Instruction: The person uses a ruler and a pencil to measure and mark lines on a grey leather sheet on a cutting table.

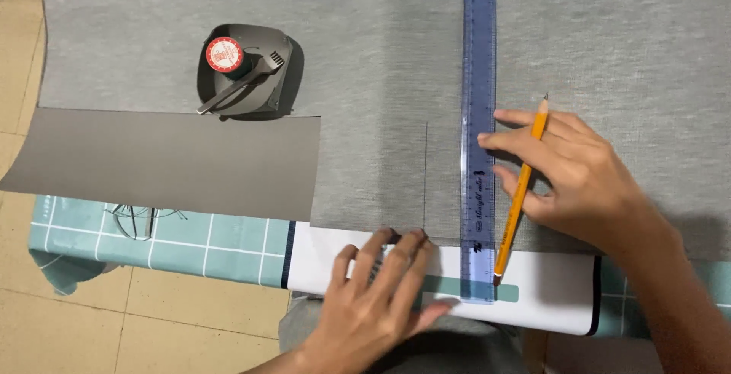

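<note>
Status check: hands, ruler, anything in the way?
Right hand pins blue ruler on grey fabric, pencil between fingers. Left hand flat on fabric's near edge. Tape dispenser far left, clear of the line.

Your blue see-through ruler (478, 138) lies lengthwise across the grey fabric (381, 77), with the yellow pencil (521, 187) slanted beside it

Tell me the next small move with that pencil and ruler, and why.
Probably turn the yellow pencil tip-down and draw along the blue ruler. The right hand pins the ruler across the grey fabric with its fingertips, the pencil lying loosely under it and not marking. The left hand presses the fabric's near edge, beside a thin line already drawn parallel to the ruler.
</note>
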